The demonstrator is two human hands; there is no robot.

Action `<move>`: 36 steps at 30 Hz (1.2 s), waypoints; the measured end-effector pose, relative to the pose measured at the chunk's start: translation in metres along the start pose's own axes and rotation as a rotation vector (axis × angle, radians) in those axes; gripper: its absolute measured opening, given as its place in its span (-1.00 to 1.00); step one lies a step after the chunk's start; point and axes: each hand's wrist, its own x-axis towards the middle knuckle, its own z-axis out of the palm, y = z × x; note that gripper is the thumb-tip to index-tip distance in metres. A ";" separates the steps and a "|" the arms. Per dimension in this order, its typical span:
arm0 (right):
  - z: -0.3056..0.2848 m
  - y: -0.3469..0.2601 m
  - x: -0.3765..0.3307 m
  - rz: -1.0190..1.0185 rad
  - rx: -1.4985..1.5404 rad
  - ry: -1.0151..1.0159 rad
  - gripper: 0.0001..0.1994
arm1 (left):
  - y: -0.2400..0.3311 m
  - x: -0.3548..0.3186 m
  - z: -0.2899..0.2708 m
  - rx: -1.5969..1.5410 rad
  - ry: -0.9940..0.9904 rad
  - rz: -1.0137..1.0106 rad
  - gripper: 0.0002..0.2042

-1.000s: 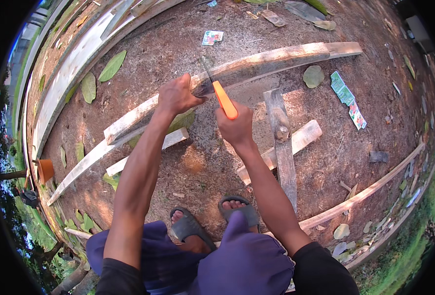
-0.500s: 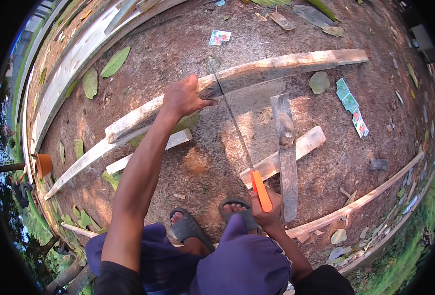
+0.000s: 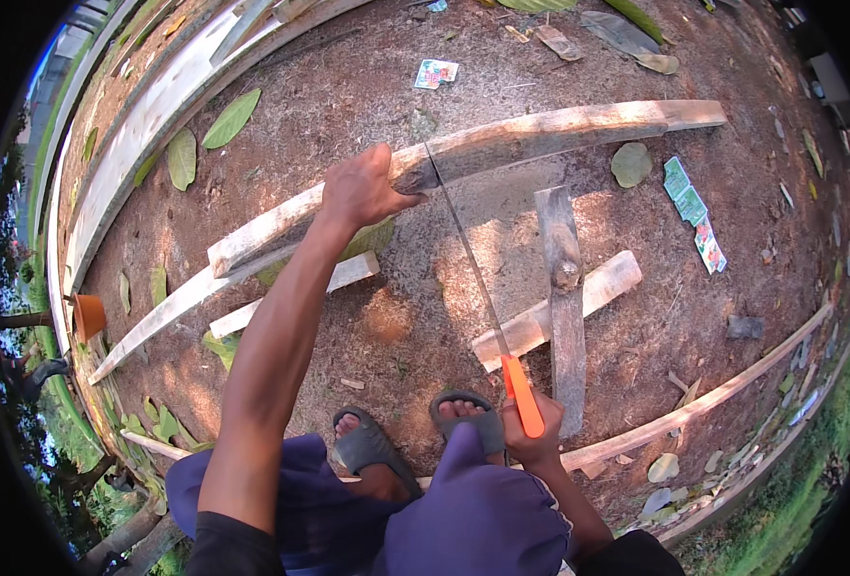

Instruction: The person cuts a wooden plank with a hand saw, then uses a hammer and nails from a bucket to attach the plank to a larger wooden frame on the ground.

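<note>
A long wooden beam lies crosswise ahead of me, its left part resting over another pale board. My left hand is clamped over the beam just left of the saw cut, thumb on the near side. In my right hand is the orange handle of a hand saw, fingers wrapped round it. The thin blade runs forward and left from the handle, and its far end meets the beam beside my left hand.
Between the saw and the right side, a grey wood piece crosses a short pale block. A short board lies under my left forearm. Nearer me stretches a long thin strip. Leaves and colourful wrappers dot the dirt.
My right hand has drawn the saw back toward me and slightly right, so less blade reaches past the beam. My left hand keeps its grip on the beam.
</note>
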 end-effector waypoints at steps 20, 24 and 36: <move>0.042 0.002 0.109 -0.011 0.140 0.049 -0.86 | 0.016 0.006 0.000 -0.034 0.099 0.019 -0.18; 0.085 -0.043 0.223 -0.061 0.147 0.081 -0.77 | 0.010 0.012 0.003 -0.006 0.122 0.058 -0.19; 0.035 -0.005 0.098 0.049 0.158 -0.008 -0.89 | 0.008 0.003 0.006 -0.006 0.126 0.046 -0.16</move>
